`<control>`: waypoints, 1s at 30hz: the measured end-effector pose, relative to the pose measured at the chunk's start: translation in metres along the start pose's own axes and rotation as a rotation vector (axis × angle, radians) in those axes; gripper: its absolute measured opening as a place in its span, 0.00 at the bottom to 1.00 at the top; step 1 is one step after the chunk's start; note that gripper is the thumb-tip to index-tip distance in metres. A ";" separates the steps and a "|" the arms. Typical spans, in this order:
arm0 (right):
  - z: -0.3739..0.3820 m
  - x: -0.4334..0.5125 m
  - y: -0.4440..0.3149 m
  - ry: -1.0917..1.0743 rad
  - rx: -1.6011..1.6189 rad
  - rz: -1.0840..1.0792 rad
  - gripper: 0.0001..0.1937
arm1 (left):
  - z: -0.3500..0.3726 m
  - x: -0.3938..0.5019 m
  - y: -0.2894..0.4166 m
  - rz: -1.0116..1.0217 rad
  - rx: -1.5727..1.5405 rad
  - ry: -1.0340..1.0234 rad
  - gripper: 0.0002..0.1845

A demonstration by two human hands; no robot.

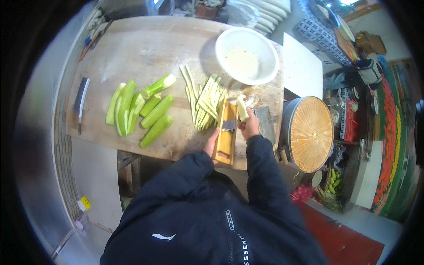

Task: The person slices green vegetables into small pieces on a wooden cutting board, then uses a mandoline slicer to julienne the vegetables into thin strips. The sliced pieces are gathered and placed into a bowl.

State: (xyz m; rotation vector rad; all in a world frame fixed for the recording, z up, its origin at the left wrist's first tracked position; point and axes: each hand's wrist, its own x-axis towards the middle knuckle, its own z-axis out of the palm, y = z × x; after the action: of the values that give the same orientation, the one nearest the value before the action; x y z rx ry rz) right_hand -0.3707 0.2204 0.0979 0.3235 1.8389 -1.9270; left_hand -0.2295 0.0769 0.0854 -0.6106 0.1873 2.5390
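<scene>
My left hand (211, 143) grips the near left side of a wooden slicer board (226, 142), a grater or mandoline with a metal blade plate set in its middle. The board tilts up from the table edge. In my right hand (250, 126) is a pale, peeled piece of squash (243, 109), held just right of the board and apart from the blade. Long pale green squash strips (207, 104) lie heaped beyond the board's left side. Farther left rest several green squashes (157, 112), some with peeled stripes.
A white plastic basin (220, 54) stands at the table's back right. A cleaver (265, 122) lies right of my right hand. At the table's left is a dark-bristled brush (80, 99). A large pot with a woven lid (312, 134) stands off the right edge.
</scene>
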 end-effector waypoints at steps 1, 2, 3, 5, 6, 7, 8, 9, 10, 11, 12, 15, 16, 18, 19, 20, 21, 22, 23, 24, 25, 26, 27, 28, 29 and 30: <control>-0.016 -0.022 -0.009 -0.161 0.691 0.249 0.19 | 0.001 -0.003 0.001 0.005 0.016 -0.003 0.34; -0.023 -0.040 -0.014 -0.212 0.780 0.246 0.20 | 0.001 -0.006 0.000 -0.029 0.028 -0.043 0.35; -0.027 -0.059 -0.018 -0.346 0.917 0.213 0.21 | 0.003 -0.011 0.000 -0.075 0.058 -0.025 0.35; -0.035 -0.093 -0.023 -0.412 1.020 0.212 0.23 | 0.008 -0.017 -0.001 -0.111 0.086 -0.017 0.36; -0.040 -0.108 -0.025 -0.416 1.030 0.198 0.22 | 0.011 -0.018 -0.002 -0.091 0.084 -0.018 0.36; -0.046 -0.120 -0.024 -0.438 1.026 0.180 0.21 | 0.014 -0.019 -0.003 -0.082 0.072 -0.068 0.36; -0.050 -0.131 -0.021 -0.489 1.048 0.116 0.22 | 0.017 -0.020 -0.003 -0.068 0.180 -0.032 0.35; -0.059 -0.143 -0.018 -0.530 1.057 0.029 0.22 | 0.020 -0.022 -0.004 -0.016 0.253 0.068 0.36; -0.073 -0.159 -0.014 -0.439 1.147 0.099 0.22 | 0.024 -0.019 0.000 -0.049 0.260 -0.023 0.36; -0.083 -0.176 -0.006 -0.377 1.172 0.088 0.21 | 0.028 -0.018 0.000 -0.054 0.291 0.079 0.38; -0.092 -0.195 0.003 -0.205 1.075 0.013 0.22 | 0.031 -0.018 0.000 -0.066 0.297 0.064 0.39; -0.126 -0.255 0.025 -0.016 0.946 0.019 0.23 | 0.043 -0.015 0.001 -0.019 0.377 0.111 0.39; -0.137 -0.274 0.031 0.036 1.013 -0.010 0.22 | 0.046 -0.018 0.001 0.007 0.415 0.120 0.40; -0.170 -0.302 0.039 0.200 1.111 0.018 0.18 | 0.054 -0.020 0.001 0.027 0.493 0.176 0.40; -0.190 -0.311 0.038 0.276 1.151 0.035 0.16 | 0.058 -0.022 0.001 0.034 0.495 0.203 0.40; -0.220 -0.315 0.033 0.311 1.176 -0.034 0.17 | 0.061 -0.023 0.000 0.042 0.491 0.208 0.39; -0.260 -0.313 0.024 0.317 1.202 -0.099 0.17 | 0.064 -0.025 -0.002 0.056 0.482 0.218 0.39; -0.307 -0.307 0.010 0.376 1.141 -0.234 0.18 | 0.066 -0.028 -0.004 0.080 0.468 0.257 0.39; -0.367 -0.297 -0.011 0.377 1.082 -0.341 0.19 | 0.067 -0.031 -0.007 0.094 0.456 0.261 0.38; -0.424 -0.288 -0.033 0.444 0.956 -0.519 0.20 | 0.069 -0.031 -0.011 0.116 0.440 0.291 0.38; -0.489 -0.276 -0.067 0.363 0.958 -0.589 0.22 | 0.070 -0.032 -0.013 0.137 0.423 0.292 0.37; -0.540 -0.276 -0.090 0.414 0.982 -0.637 0.22 | 0.071 -0.031 -0.016 0.124 0.415 0.221 0.36; -0.580 -0.269 -0.108 0.602 1.326 -0.546 0.24 | 0.071 -0.031 -0.018 0.175 0.462 0.158 0.35; -0.599 -0.256 -0.119 0.885 1.268 -0.498 0.27 | 0.071 -0.028 -0.019 0.198 0.388 0.093 0.34; -0.599 -0.239 -0.122 0.836 1.102 -0.300 0.26 | 0.072 -0.029 -0.020 0.195 0.348 0.086 0.34; -0.589 -0.225 -0.131 0.728 1.076 -0.096 0.26 | 0.073 -0.031 -0.020 0.261 0.387 0.181 0.36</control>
State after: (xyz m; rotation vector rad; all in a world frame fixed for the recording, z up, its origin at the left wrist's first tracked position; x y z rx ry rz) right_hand -0.3194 0.8383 0.2705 1.4277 0.9055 -2.9657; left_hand -0.2241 0.0978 0.1640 -0.6936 0.8493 2.5835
